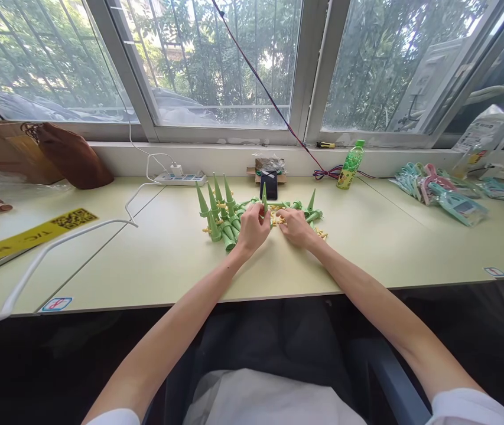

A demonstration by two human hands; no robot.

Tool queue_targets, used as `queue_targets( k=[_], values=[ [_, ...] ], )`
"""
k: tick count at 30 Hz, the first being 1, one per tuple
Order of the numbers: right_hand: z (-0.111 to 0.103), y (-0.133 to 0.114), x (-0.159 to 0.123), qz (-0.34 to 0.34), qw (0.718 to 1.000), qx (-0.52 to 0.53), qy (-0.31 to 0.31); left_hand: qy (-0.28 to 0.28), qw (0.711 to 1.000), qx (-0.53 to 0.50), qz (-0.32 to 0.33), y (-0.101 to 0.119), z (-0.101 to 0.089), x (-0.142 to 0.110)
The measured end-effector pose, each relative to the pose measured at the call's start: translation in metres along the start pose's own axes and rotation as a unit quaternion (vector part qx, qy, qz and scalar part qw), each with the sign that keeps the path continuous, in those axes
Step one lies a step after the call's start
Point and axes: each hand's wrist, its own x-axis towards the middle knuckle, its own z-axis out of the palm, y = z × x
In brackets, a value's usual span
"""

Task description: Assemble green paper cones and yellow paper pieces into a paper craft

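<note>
My left hand (254,227) is closed round a green plastic cone (264,193), held upright with its tip pointing up. Just to the right, the fingertips of my right hand (296,226) are pinched together among small yellow plastic pieces (278,221); what they grip is too small to make out. Left of my hands, several green cones (213,203) stand upright in rows with yellow bits at their joints. Green tube-like pieces (228,242) lie beside them. Another green cone (311,200) stands right of my right hand, near more loose green pieces (315,215).
Behind my hands, a dark phone-like rectangle (269,186) leans on a small box (278,165). A power strip (181,179) and white cable lie left of it. A green-capped bottle (351,165) stands right, near bagged pastel items (440,189). A brown pouch (72,156) sits far left.
</note>
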Motion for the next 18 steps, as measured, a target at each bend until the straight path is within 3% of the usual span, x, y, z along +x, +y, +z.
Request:
queue_targets(
  k=[12,18],
  values=[
    [0.0037,-0.0008,0.0008,-0.032,0.998,0.049,0.007,0.008,1.0,0.01,0.006,-0.005,0.0013,-0.0005],
    [0.0093,0.0006,0.0006,-0.06,0.998,0.017,0.003,0.021,1.0,-0.001,0.003,-0.0056,0.001,0.0002]
  ],
)
